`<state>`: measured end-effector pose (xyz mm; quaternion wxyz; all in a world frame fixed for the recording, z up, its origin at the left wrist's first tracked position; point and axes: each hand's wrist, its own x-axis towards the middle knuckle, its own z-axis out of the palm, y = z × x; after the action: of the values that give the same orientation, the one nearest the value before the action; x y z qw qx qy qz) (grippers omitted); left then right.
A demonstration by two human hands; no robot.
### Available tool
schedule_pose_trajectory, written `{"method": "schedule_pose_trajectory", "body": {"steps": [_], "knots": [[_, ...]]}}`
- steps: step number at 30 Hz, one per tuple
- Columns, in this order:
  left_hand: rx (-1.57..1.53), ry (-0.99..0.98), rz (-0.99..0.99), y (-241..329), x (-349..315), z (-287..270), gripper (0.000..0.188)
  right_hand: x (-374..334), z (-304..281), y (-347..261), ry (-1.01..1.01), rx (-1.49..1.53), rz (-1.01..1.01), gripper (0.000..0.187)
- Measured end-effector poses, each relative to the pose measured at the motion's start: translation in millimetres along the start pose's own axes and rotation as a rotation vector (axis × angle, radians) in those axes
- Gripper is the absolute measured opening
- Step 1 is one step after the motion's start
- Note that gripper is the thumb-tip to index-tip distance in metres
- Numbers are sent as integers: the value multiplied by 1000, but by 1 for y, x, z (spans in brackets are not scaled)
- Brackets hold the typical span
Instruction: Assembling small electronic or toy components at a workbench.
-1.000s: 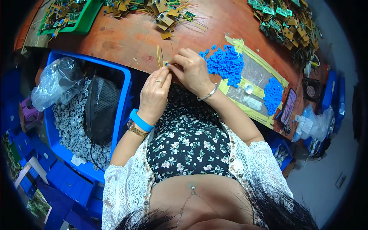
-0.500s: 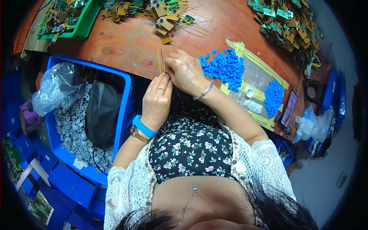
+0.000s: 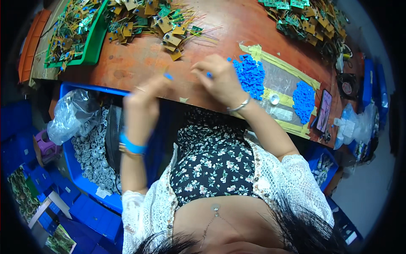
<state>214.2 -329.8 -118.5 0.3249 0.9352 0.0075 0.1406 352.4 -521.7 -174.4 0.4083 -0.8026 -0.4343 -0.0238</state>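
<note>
My left hand (image 3: 146, 99), smeared by motion, is over the table's front edge. At its closed fingertips is a small blue plastic piece (image 3: 168, 76); a faint thin line shows beside it. My right hand (image 3: 222, 80) hovers at the left side of a pile of small blue plastic pieces (image 3: 252, 78). Its thumb and forefinger are apart. One blue piece (image 3: 209, 75) shows in the gap between them; whether it is touched or lies on the table, I cannot tell. The right hand hides part of the pile's left side.
Wired circuit boards (image 3: 169, 31) lie at the back, with more in a green tray (image 3: 94, 42) and a heap (image 3: 311, 23) at far right. A second blue pile (image 3: 303, 101), a small round cup (image 3: 274, 99) and a phone (image 3: 324, 110) are rightward. A blue bin (image 3: 78, 178) stands below left.
My hands, together half a second ago around thin wires, have parted. The left has swung left and blurred; the right has moved right, its fingers opening. The view has shifted slightly.
</note>
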Motion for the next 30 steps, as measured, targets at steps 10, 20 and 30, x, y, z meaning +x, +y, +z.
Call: {"method": "schedule_pose_trajectory", "body": {"steps": [10,20,30], "knots": [[276,390,305,-75,148,-15,34,-30,-40,44,78,-296,94,12],[561,-41,225,-56,146,66,34,-19,-30,34,28,-380,9,10],[302,295,336,-50,127,66,33,-29,10,-11,-154,-257,38,8]]}}
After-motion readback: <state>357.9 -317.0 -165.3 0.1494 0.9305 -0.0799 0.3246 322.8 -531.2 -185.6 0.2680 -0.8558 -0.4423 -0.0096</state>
